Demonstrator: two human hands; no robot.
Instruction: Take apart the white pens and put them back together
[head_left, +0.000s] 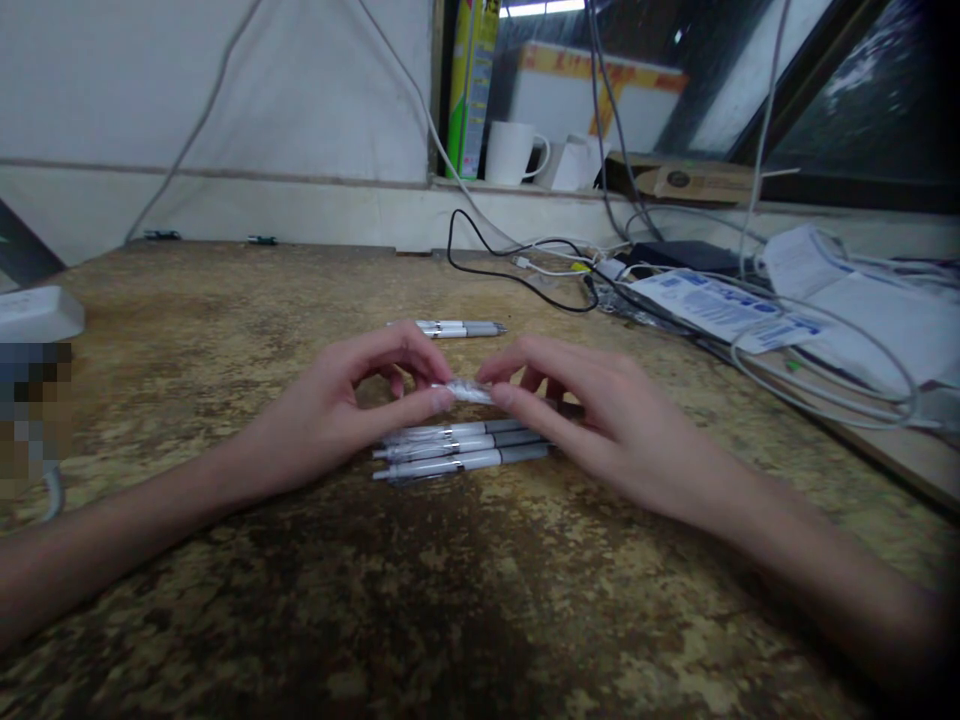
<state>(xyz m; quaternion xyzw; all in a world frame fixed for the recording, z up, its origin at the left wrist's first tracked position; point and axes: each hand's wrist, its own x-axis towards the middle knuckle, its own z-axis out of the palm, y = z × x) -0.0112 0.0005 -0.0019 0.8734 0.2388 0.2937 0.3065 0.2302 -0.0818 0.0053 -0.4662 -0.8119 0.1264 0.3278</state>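
Between my two hands is a small piece of crumpled clear plastic wrapper [470,391]; whether anything lies inside it cannot be made out. My left hand [364,385] pinches its left end with thumb and forefinger. At the other end, my right hand [592,400] pinches it in the same way. Just below the hands, several white and grey click pens lie side by side, the nearest pen [469,462] fully in sight. The right hand partly covers the ends of the farther ones. Behind the hands lies another white and grey pen [465,328], its left end hidden by my left hand.
The worn wooden table [300,600] spreads under everything. Black cable [517,290], white cords and papers [862,300] clutter the right back. A white plastic object [37,313] sits at the left edge. A white mug [512,153] and tall yellow-green box [472,90] stand on the sill.
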